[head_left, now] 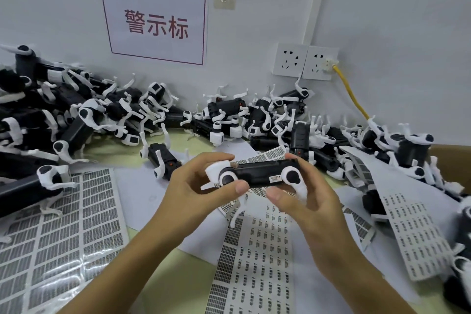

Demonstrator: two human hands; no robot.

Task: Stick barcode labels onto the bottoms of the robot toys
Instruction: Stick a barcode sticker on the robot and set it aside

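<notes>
A black robot toy point(257, 173) with white legs is held sideways above the table in the head view. My left hand point(201, 183) grips its left end, thumb under the body. My right hand point(303, 194) grips its right end by the white leg joint. A small barcode label point(276, 179) is stuck on the black body near the right end. A sheet of barcode labels point(257, 257) lies on the table right below the toy.
Several black-and-white robot toys point(107, 115) are heaped along the wall on the left, and another toy pile point(356, 140) sits at the back right. More label sheets point(58, 232) lie left, with another label sheet point(418, 234) at right. Wall sockets point(305, 61) hold a yellow cable point(351, 94).
</notes>
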